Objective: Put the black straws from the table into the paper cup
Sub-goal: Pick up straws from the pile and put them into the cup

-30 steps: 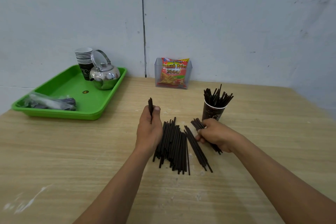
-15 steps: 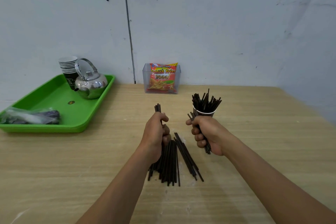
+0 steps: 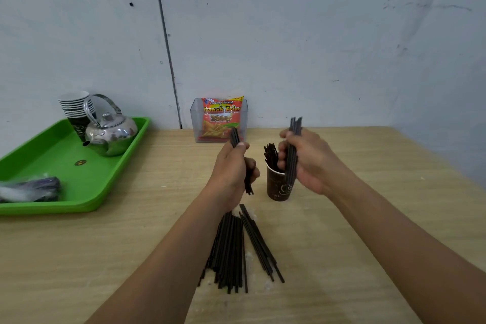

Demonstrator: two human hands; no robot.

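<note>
A dark paper cup (image 3: 276, 187) stands on the wooden table (image 3: 368, 218) with several black straws (image 3: 271, 156) sticking out of it. My right hand (image 3: 307, 163) grips an upright bundle of black straws (image 3: 294, 129) right beside and partly over the cup. My left hand (image 3: 231, 168) holds a smaller bundle of straws (image 3: 234, 137) upright, just left of the cup. A pile of loose black straws (image 3: 236, 247) lies on the table nearer to me, partly hidden under my left forearm.
A green tray (image 3: 79, 187) at the left holds a steel kettle (image 3: 110, 134), a stack of paper cups (image 3: 75, 105) and a plastic bag (image 3: 29, 189). A clear box with a snack packet (image 3: 219, 119) stands against the wall (image 3: 315, 47).
Both hands have lifted their straw bundles off the table and moved forward to the cup. The right bundle now stands upright at the cup's rim.
</note>
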